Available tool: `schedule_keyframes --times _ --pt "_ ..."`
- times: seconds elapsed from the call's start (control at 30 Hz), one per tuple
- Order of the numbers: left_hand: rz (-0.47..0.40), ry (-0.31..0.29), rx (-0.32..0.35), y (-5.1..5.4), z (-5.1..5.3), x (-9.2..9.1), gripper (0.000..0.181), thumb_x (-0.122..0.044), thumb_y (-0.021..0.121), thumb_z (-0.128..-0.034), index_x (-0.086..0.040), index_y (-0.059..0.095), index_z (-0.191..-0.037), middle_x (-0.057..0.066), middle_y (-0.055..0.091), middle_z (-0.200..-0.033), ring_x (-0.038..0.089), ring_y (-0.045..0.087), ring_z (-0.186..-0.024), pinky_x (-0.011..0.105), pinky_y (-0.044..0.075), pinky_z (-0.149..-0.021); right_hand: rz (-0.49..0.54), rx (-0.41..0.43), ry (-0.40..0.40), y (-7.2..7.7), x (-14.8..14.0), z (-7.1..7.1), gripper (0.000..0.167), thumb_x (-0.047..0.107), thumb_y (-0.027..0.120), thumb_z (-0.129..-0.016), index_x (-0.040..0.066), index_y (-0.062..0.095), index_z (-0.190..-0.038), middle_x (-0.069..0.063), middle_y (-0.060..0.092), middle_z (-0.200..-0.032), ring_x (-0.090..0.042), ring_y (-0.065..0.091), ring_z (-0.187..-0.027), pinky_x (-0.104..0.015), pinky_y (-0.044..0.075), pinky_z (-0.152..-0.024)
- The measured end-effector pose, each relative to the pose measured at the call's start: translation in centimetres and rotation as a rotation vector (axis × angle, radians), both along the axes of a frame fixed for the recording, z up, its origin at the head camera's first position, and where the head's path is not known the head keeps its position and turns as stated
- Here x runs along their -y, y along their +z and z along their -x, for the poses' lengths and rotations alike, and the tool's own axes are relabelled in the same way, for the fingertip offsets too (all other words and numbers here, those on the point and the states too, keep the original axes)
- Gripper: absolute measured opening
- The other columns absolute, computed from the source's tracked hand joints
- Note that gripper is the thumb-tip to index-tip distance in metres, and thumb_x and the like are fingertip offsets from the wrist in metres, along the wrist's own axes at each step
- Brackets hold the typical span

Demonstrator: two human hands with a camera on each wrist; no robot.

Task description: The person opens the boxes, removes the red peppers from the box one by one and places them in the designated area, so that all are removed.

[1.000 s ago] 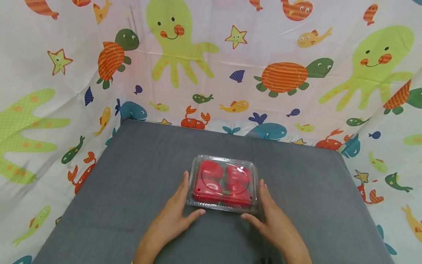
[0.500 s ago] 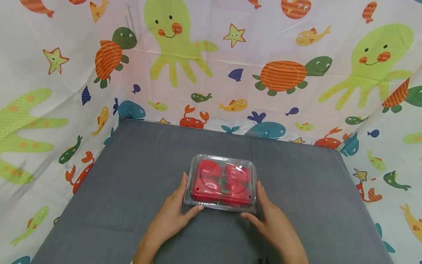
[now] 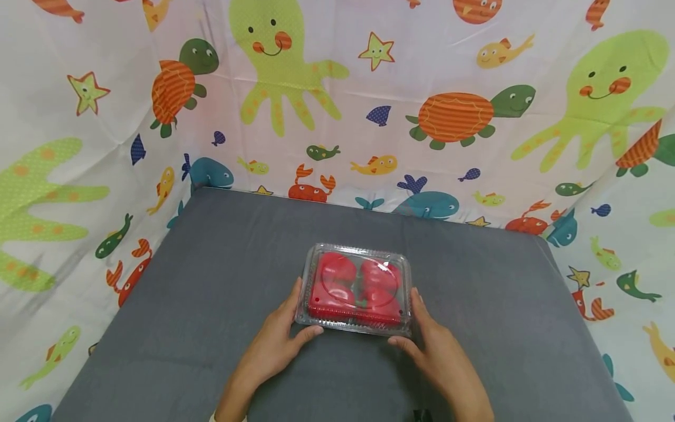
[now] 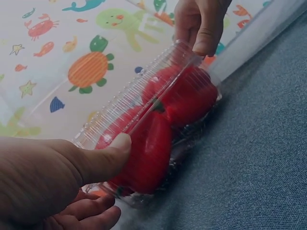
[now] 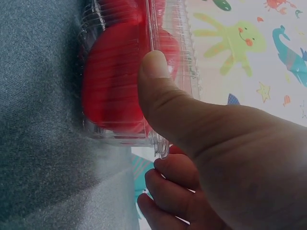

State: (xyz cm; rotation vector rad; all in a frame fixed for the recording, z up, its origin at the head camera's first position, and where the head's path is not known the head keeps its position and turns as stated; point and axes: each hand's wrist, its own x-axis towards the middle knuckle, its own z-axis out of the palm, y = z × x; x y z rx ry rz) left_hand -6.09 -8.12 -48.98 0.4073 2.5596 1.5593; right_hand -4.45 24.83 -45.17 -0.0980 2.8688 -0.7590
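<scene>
Both hands are on it here! The left hand (image 3: 274, 343) has one end of a clear plastic container (image 3: 353, 329), the right hand (image 3: 443, 354) has the other, and the box sits squarely between the two on the grey cloth (image 3: 474, 281). Look at the left: only part-way open, thumb against the near rim, fingers round the end wall, so that corner is held between them. The right mirrors it, thumb pressed to the near rim at its own corner, other fingers bent at the end wall just beyond. It's a light-looking hold on both sides, and how firm it is I can't tell.

Inside, between those two sets of fingers, come the red peppers (image 3: 338, 269), four rounded shapes seen through the lid, two nearer the left hand and two nearer the right, with a bit of green stem (image 3: 361, 303) showing in the middle. The lid is on, a round ridge moulded into its top.

Out past both hands and up on either side of them runs the printed fabric (image 3: 337, 136), all octopuses, turtles, fish and crabs. Nearer the wearer, between the two wrists but closer to the right one, a small dark object (image 3: 422, 415) pokes in, too cut off to make out.
</scene>
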Motion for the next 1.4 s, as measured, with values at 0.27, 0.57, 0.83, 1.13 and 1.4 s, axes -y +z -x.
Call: schedule_keyframes --times 0.27,0.57,0.83,1.13,1.4 --pt "-0.045 -0.019 0.009 -0.1 0.2 0.0 0.106 -0.02 0.083 -0.0927 -0.009 0.011 -0.17 0.01 0.025 -0.173 0.024 0.036 -0.154 0.046 0.038 -0.119 -0.003 -0.005 0.006 -0.2 -0.1 -0.1 0.11 0.043 0.084 -0.089 0.018 0.016 -0.171 -0.019 0.034 -0.167 -0.045 0.053 -0.14 -0.063 0.049 -0.107" --pt "-0.083 -0.025 0.043 -0.1 0.4 0.1 0.102 -0.02 0.082 -0.0946 -0.008 0.014 -0.17 0.013 0.027 -0.172 0.025 0.038 -0.153 0.043 0.04 -0.118 -0.002 0.014 -0.012 0.0 -0.2 0.1 0.106 0.046 0.081 -0.091 0.019 0.017 -0.171 -0.019 0.035 -0.167 -0.046 0.05 -0.143 -0.064 0.047 -0.109" --pt "-0.11 -0.016 0.032 -0.2 0.4 0.1 0.091 -0.016 0.076 -0.0997 -0.005 0.018 -0.169 0.016 0.029 -0.171 0.027 0.039 -0.152 0.043 0.041 -0.116 -0.009 0.01 -0.02 -0.1 0.0 0.1 0.103 0.045 0.08 -0.093 0.017 0.018 -0.171 -0.022 0.042 -0.163 -0.046 0.055 -0.139 -0.064 0.049 -0.107" --pt "-0.176 0.006 0.036 -0.3 1.0 -0.2 0.077 -0.009 0.069 -0.1029 -0.003 0.026 -0.166 0.015 0.035 -0.169 0.027 0.039 -0.152 0.044 0.04 -0.117 -0.014 -0.026 -0.019 -0.4 0.0 0.0 0.101 0.04 0.08 -0.094 0.014 0.019 -0.171 -0.026 0.048 -0.157 -0.046 0.06 -0.133 -0.062 0.052 -0.105" --pt "-0.15 -0.017 0.04 -0.7 1.4 -0.3 0.088 -0.012 0.066 -0.105 -0.014 0.008 -0.171 0.007 0.022 -0.175 0.021 0.026 -0.159 0.043 0.027 -0.124 -0.023 -0.085 -0.006 -0.6 0.0 -0.3 0.098 0.038 0.081 -0.093 0.012 0.025 -0.169 -0.027 0.056 -0.15 -0.044 0.067 -0.124 -0.061 0.055 -0.1"
